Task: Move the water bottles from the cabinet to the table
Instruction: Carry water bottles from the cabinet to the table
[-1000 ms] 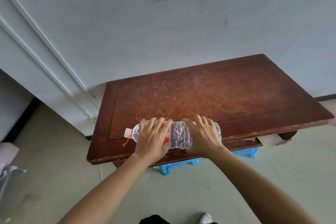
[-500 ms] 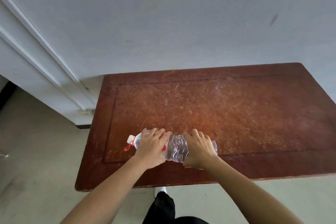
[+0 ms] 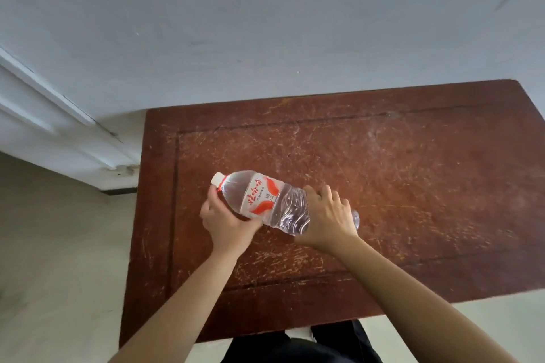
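At the centre of the frame, over the left half of a scratched reddish-brown table (image 3: 413, 171), a clear plastic water bottle (image 3: 290, 211) lies on its side and slightly askew, its white cap (image 3: 218, 179) pointing to the upper left and its base toward the right. A white and red label (image 3: 259, 196) with red characters wraps the half nearer the cap, and the ribbed clear half shows water inside. The left hand (image 3: 227, 224) holds the neck end from the near side: the thumb reaches up beside the cap, the palm cradles the shoulder of the bottle, and the fingers curl out of sight beneath it. The right hand (image 3: 327, 221) covers the base end from above, fingers curled over the far side so that only a sliver of the base shows past the knuckles. Both hands have a firm hold on it. Whether the bottle rests on the tabletop or is held just above it is hard to judge from this angle. A pale grey wall (image 3: 265, 23) fills the upper frame behind the table, and white moulding (image 3: 44, 115) runs diagonally down the upper left. Light floor (image 3: 59, 244) lies along the left edge, and dark trousers (image 3: 295, 345) show at the bottom centre, below the table's near edge.
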{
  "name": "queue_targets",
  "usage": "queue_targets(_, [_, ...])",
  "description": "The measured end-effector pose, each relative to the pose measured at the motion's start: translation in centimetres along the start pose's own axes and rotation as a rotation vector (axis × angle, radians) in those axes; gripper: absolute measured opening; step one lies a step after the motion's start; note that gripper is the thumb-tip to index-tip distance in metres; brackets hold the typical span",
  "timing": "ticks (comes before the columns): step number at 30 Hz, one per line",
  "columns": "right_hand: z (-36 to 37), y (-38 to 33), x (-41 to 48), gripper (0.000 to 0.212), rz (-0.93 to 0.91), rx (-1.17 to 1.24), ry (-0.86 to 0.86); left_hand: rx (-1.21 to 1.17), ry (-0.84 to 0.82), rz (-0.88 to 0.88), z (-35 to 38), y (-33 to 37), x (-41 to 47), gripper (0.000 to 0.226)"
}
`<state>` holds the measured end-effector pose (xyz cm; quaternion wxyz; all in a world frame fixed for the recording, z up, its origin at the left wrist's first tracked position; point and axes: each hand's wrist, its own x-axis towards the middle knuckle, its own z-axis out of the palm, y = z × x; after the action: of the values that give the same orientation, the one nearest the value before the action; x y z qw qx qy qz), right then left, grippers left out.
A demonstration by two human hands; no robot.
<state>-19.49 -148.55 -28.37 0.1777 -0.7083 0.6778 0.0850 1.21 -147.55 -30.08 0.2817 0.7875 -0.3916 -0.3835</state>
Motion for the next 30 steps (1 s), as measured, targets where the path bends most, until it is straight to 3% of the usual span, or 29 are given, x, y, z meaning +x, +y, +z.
queue_targets(2, [0.5, 0.3, 0.4, 0.105, -0.023, 0.000, -0.009, -0.429, -0.009, -0.513, 0.3, -0.3, 0.2, 0.094])
queue_targets(3, [0.6, 0.4, 0.5, 0.105, -0.034, 0.005, -0.009, -0.562, -0.064, -0.644, 0.3, -0.3, 0.6, 0.078])
queue_targets(5, [0.5, 0.7, 0.8, 0.105, -0.054, 0.011, -0.014, -0.660, -0.222, -0.670, 0.4, 0.3, 1.5, 0.068])
queue_targets(7, [0.4, 1.0, 1.0, 0.110, -0.072, 0.005, -0.038, -0.643, -0.310, -0.629, 1.1, 1.6, 1.7, 0.084])
queue_targets(10, [0.4, 1.0, 1.2, 0.121, -0.089, -0.007, -0.079, -0.586, -0.243, -0.648, 2.6, 3.9, 1.9, 0.100])
queue_targets(15, [0.0, 2.1, 1.5, 0.108, -0.141, 0.072, -0.066, -0.666, -0.201, -0.713, 2.9, 5.4, 2.5, 0.081])
queue_targets(22, [-1.0, 3.7, 3.0, 0.107, -0.252, 0.248, 0.128, -0.662, -0.278, -0.379, -0.1, 9.1, 0.9, 0.091])
queue_targets(26, [-3.3, 2.0, 6.1, 0.101, -0.261, 0.395, 0.297, -0.637, -0.043, -0.048, -0.9, 13.7, 1.1, 0.096])
queue_targets(30, [-5.7, -0.2, 9.5, 0.099, -0.225, 0.667, 0.336, -0.456, 0.132, 0.299, -0.7, 17.3, 2.2, 0.098])
